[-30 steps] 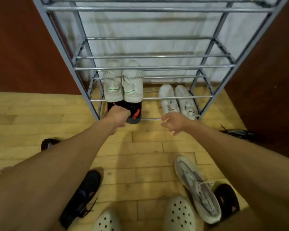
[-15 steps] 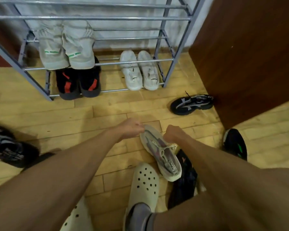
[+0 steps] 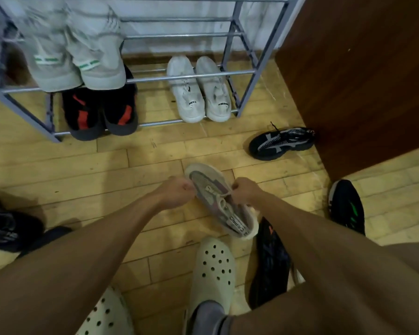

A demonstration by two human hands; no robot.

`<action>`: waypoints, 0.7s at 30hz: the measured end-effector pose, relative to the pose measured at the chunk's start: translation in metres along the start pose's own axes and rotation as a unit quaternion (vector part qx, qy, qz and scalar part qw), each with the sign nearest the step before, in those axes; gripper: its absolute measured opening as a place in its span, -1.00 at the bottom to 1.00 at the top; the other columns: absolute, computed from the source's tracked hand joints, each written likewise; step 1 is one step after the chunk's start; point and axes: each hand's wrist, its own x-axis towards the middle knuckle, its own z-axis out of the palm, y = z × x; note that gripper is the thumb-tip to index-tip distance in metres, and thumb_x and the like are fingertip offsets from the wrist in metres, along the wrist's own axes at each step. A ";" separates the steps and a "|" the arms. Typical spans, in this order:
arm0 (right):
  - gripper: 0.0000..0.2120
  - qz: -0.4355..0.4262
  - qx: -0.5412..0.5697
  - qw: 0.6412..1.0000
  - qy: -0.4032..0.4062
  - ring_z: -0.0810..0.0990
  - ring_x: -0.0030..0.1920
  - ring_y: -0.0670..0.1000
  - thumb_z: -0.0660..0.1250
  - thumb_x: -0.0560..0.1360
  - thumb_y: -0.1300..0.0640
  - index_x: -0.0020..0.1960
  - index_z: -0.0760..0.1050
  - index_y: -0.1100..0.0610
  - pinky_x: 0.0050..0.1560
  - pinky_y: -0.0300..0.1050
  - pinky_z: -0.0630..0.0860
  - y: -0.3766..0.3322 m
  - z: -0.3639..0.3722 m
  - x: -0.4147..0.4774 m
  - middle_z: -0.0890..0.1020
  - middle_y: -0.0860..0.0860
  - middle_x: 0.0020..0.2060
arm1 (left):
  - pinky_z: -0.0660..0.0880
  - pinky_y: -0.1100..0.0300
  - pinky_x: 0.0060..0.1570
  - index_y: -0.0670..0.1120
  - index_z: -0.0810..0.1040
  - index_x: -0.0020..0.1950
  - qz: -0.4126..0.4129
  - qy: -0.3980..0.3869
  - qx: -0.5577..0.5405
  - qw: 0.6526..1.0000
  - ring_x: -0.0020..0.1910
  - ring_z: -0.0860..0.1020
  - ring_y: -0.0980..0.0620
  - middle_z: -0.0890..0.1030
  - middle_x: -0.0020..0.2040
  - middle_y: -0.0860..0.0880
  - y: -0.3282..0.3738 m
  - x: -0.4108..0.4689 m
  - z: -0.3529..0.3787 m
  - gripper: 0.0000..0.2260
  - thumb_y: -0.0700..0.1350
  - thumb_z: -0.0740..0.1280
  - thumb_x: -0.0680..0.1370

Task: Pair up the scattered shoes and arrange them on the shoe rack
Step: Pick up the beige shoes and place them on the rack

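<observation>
A grey and lilac knit sneaker [image 3: 218,197] lies on the wooden floor in front of me. My left hand [image 3: 177,194] is closed against its left side near the toe. My right hand [image 3: 246,192] pinches its lace at the right side. The metal shoe rack [image 3: 242,73] stands beyond, holding a grey-green pair [image 3: 78,61] on an upper rail, a black and red pair [image 3: 99,114] below it, and a white pair [image 3: 198,90] at the bottom right.
Loose shoes lie around: a black and grey sneaker [image 3: 281,142] by the brown cabinet [image 3: 361,76], a black and green one [image 3: 347,206] at right, a dark one [image 3: 269,262] under my right arm, dark shoes [image 3: 7,228] at left. I wear cream clogs [image 3: 213,267].
The view has dropped from the rack to the floor. Both hands came back from the rack and closed on the grey and lilac sneaker.
</observation>
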 end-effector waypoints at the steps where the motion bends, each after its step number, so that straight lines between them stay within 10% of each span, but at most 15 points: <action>1: -0.68 -0.020 0.036 0.999 -0.006 0.52 -0.07 0.10 0.42 0.41 0.08 0.07 0.49 0.23 -0.22 -0.11 0.44 -0.013 -0.002 0.001 0.56 0.11 -0.08 | 0.41 0.15 -0.03 -0.16 0.61 0.00 -0.008 0.015 -0.004 1.000 -0.02 0.49 0.00 0.52 -0.06 -0.03 -0.002 -0.003 -0.006 -0.82 -0.15 0.23 0.55; 12: -0.44 -0.031 0.116 0.993 0.021 0.45 0.35 0.18 0.31 0.50 0.05 0.48 0.31 0.06 0.38 0.09 0.38 -0.075 0.069 0.008 0.50 0.11 0.34 | 0.50 0.09 0.14 -0.07 0.57 0.11 -0.141 0.093 -0.031 0.985 0.09 0.55 -0.04 0.59 0.13 -0.08 -0.086 -0.041 -0.054 -0.80 -0.09 0.29 0.51; 21: -0.79 0.106 0.118 0.987 -0.018 0.52 -0.22 0.11 0.34 0.52 0.18 0.03 0.45 0.33 -0.01 0.02 0.56 -0.069 0.080 0.003 0.55 0.20 -0.15 | 0.49 0.07 0.14 -0.10 0.51 0.23 -0.145 0.082 0.011 0.986 0.19 0.51 -0.08 0.51 0.27 -0.10 -0.112 -0.060 -0.074 -0.72 -0.08 0.28 0.53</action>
